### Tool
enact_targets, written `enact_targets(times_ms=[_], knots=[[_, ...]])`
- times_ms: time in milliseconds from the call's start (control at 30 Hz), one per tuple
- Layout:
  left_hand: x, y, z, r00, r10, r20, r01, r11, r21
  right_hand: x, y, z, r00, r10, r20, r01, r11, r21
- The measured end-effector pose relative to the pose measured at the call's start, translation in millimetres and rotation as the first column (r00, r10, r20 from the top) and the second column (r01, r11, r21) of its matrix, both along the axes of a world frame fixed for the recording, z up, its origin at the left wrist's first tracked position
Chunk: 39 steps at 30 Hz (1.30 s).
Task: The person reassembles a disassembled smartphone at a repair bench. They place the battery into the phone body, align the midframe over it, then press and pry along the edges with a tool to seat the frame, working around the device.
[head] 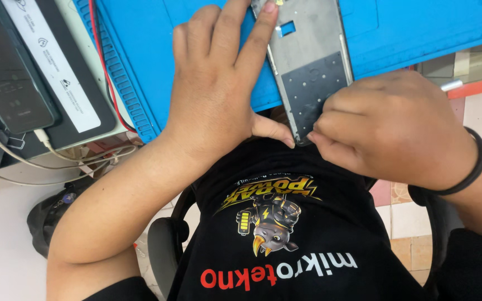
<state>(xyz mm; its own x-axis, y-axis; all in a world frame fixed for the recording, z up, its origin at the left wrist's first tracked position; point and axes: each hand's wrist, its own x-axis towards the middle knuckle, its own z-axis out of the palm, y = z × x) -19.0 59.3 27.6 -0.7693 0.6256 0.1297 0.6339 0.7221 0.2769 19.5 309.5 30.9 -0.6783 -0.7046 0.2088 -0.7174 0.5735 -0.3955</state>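
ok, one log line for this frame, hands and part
left hand: pressing phone frame flat | right hand: fingertips at frame's lower corner | surface: blue mat | nearby: dark phone
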Motion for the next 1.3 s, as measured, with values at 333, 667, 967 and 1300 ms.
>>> enact_targets(times_ms=[333,667,967,1300], knots=[[1.9,-1.2,0.2,1.000,-0.008,-0.013,0.008,1.000,-0.004,9.9,-7.1,1.3,0.990,-0.107,-0.093,0.106,0.994,-0.020],[3.2,-1.8,-3.1,0.999,-0.006,-0.048,0.006,1.000,-0.014,13.4,-4.2,-0.5,0.991,-0.091,-0.099,0.088,0.996,-0.034],[3.8,1.3,-1.6,0.999,-0.006,-0.038,0.005,1.000,-0.022,18.4,-0.2,-4.9,0.994,-0.069,-0.087,0.065,0.996,-0.053],[3.1,1.3,-2.8,0.999,-0.015,-0.049,0.013,1.000,-0.027,19.1,-0.9,-4.3,0.990,-0.107,-0.087,0.106,0.994,-0.018]])
